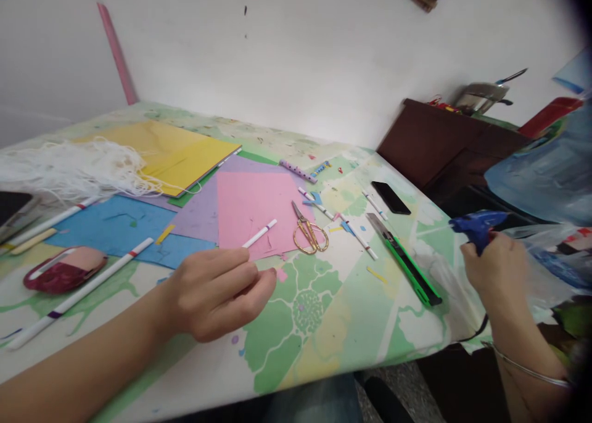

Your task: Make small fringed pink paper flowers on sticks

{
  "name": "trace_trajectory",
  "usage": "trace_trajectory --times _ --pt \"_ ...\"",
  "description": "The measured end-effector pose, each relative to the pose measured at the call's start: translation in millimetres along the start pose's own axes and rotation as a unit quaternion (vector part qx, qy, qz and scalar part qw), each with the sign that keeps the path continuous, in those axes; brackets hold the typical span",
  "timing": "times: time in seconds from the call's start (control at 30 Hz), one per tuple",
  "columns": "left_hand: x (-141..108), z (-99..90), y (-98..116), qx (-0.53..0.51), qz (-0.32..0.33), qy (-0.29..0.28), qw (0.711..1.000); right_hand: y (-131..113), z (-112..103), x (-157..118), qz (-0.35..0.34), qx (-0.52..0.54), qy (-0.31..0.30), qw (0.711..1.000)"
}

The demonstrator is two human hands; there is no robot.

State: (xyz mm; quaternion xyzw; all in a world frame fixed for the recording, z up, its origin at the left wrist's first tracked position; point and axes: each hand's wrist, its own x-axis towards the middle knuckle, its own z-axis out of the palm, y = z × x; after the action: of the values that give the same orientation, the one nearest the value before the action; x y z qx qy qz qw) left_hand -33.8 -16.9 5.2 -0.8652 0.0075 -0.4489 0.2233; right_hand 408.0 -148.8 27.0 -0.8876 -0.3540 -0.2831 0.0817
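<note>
My left hand [222,290] is closed on a short white stick [260,233], whose end points up and right over the pink paper [245,195]. At the right, my right hand [497,266] is wrapped round a blue glue gun [478,225] with its nozzle towards the right. Gold-handled scissors [308,229] lie partly on the pink paper, just right of the stick. Between the hands lies a green cutter [409,269] with its blade towards the back. White sticks with blue scraps [358,235] rest left of the cutter.
A black phone [391,197] lies behind the cutter. Yellow sheets [180,151], blue paper [124,222], tangled white string [69,167] and a maroon case [65,269] are at the left. Beyond the table's right side are a brown cabinet [444,145] and a large water bottle [546,170].
</note>
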Motion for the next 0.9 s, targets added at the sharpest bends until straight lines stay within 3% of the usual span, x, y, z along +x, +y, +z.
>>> trace_trajectory --times 0.07,0.13,0.17,0.2,0.23,0.27,0.37,0.4,0.47,0.63,0.9 --pt "1 0.1 1 -0.002 0.001 0.004 1.000 -4 -11 -4 0.022 0.068 0.054 0.996" --pt "1 0.4 1 -0.010 0.002 0.006 1.000 -14 -26 -11 0.076 0.183 0.034 0.980" --pt "1 0.7 1 -0.014 0.001 0.005 1.000 -20 -34 -17 0.113 0.271 0.014 0.956" --pt "1 1.0 1 -0.018 0.001 0.005 1.000 -28 -43 -25 0.129 0.370 -0.024 0.920" --pt "0 1.4 1 -0.021 0.000 0.005 1.000 -38 -51 -34 0.106 0.466 -0.101 0.873" --pt "0 1.7 1 -0.021 0.001 0.003 1.000 -48 -59 -44 0.110 0.542 -0.137 0.822" --pt "0 2.1 2 -0.014 0.006 -0.001 1.000 -79 -77 -80 0.071 0.709 -0.295 0.636" --pt "0 2.0 2 -0.013 0.009 -0.004 1.000 -87 -81 -91 0.051 0.724 -0.342 0.596" --pt "0 1.9 2 -0.016 0.017 -0.012 1.000 -101 -88 -112 0.022 0.730 -0.412 0.544" --pt "1 2.0 2 -0.015 0.018 -0.019 1.000 -115 -100 -139 0.005 0.723 -0.482 0.495" --pt "3 1.3 3 -0.014 0.019 -0.028 0.999 -119 -107 -145 0.065 0.709 -0.513 0.479"
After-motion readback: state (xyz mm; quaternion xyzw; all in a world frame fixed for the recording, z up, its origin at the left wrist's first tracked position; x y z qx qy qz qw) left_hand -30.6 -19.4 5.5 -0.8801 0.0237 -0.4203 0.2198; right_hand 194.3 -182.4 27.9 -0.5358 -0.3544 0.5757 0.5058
